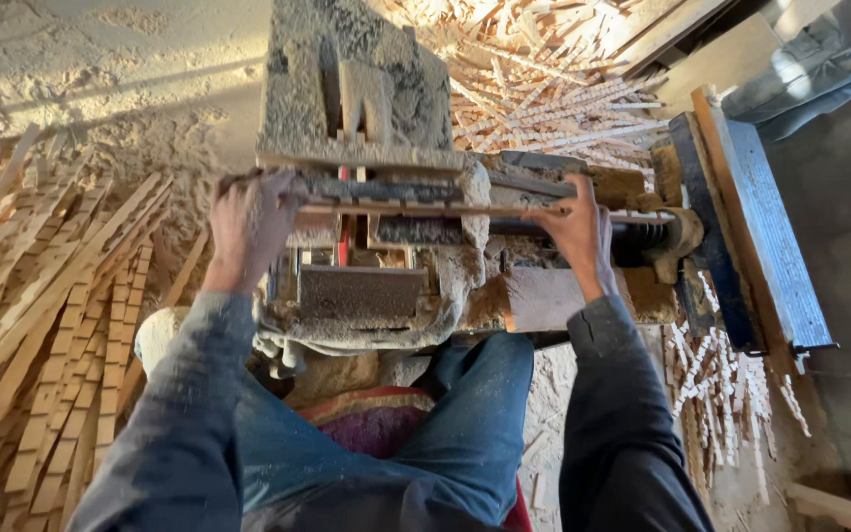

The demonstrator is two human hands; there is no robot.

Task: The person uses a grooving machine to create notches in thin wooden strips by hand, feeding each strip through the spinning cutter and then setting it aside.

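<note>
The thin wooden strip [425, 210] lies crosswise over the sawdust-caked cutting machine [366, 177], held at both ends. The left hand [248, 222] is closed around the strip's left end; the right hand [575, 229] grips it nearer the right, fingers curled over the top. Both hands sit close beside the machine body — the left almost touching it.

Hazards, as judged from this position:
- Hand proximity. A slip or a sudden jerk of the strip could carry the fingers toward the cutter, which is hidden under dust and cannot be located exactly.
- Strip breakage. The piece is slender; uneven pressure from the two hands could snap it or twist it off line.
- Loose material. Notched strips [71, 335] are piled on the left and offcuts [554, 89] beyond the machine — debris could foul the feed.
- Sleeves [603, 335] hang near the roller [554, 296] and could catch.
</note>
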